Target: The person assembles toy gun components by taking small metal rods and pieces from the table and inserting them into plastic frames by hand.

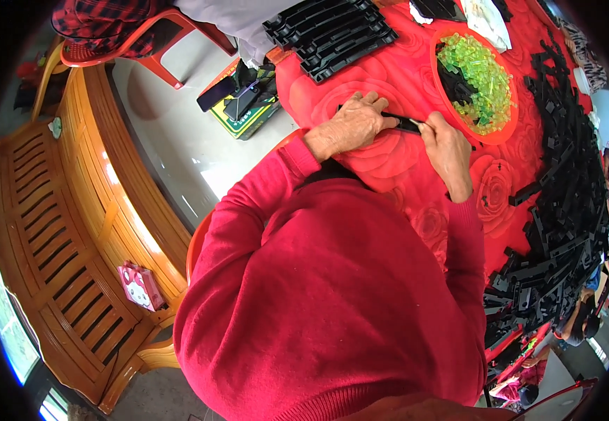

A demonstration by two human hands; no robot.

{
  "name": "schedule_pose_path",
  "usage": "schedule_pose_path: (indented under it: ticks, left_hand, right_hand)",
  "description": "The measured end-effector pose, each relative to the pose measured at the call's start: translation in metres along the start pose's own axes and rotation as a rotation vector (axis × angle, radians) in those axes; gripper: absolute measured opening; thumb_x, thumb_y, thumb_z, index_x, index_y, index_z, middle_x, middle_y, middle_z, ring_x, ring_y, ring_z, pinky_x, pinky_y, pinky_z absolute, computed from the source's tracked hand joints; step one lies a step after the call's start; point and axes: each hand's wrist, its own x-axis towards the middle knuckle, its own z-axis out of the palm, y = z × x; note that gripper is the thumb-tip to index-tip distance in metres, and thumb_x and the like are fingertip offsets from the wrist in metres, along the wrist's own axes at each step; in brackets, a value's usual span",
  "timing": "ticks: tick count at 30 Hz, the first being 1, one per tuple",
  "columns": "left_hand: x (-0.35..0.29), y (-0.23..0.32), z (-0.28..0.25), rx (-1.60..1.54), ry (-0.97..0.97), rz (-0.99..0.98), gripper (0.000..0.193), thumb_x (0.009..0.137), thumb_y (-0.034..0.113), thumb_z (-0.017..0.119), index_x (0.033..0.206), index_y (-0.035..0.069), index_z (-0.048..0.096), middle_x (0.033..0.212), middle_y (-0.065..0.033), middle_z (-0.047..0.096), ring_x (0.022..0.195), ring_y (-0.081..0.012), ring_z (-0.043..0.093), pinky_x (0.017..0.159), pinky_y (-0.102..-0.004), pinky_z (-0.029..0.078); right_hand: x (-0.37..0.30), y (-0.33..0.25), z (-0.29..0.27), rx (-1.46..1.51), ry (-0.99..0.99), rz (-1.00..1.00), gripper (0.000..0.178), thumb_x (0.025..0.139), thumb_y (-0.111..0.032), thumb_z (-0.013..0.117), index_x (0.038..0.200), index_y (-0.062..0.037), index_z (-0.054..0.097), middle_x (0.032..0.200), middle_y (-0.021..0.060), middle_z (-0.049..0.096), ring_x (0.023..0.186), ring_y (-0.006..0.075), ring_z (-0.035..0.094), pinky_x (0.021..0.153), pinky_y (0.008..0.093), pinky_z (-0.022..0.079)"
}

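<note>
- My left hand point(353, 123) curls over a black strip point(404, 125), thumb against it.
- My right hand point(449, 149) pinches narrowly at its end, the strip at ten o'clock.
- Orange bowl point(511, 125): one o'clock from my right hand.

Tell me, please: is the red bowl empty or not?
Not empty: the bowl holds many yellow-green pieces, with black parts beside them.

Bright middle, bent and blackened rim

The red rose-patterned tablecloth point(420, 167) is brightly lit, with soft shadows. The left hand point(356, 121) and right hand point(447, 149) look reasonably sharp. Windows point(10, 319) at lower left burn out to white, fringed blue. Glare streaks the varnished slatted bench point(97, 189), which fisheye distortion curves; black rings the view.
</note>
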Motion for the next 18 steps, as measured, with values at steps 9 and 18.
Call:
schedule_pose_path:
  ticks: [9, 18]
  left_hand:
    - [0.004, -0.018, -0.017, -0.032, -0.047, 0.317, 0.032, 0.072, 0.010, 0.061, 0.098, 0.026, 0.070, 0.108, -0.0056, 0.054, 0.109, -0.0279, 0.048, 0.092, -0.0431, 0.037]
    - [-0.022, 0.052, -0.022, -0.534, 0.287, -0.672, 0.018, 0.081, 0.023, 0.064, 0.084, 0.005, 0.063, 0.069, -0.0135, 0.061, 0.066, -0.0332, 0.062, 0.058, -0.0439, 0.047]
  right_hand:
    - [-0.057, 0.011, -0.003, 0.420, 0.179, 0.182, 0.018, 0.089, -0.016, 0.060, 0.080, -0.0047, 0.050, 0.059, 0.0119, 0.049, 0.049, 0.0239, 0.047, 0.049, 0.0378, 0.038]
    - [-0.069, 0.021, 0.022, 0.669, 0.288, 0.213, 0.014, 0.089, -0.012, 0.061, 0.083, -0.0025, 0.054, 0.059, 0.0022, 0.047, 0.053, 0.0081, 0.043, 0.048, 0.0271, 0.037]
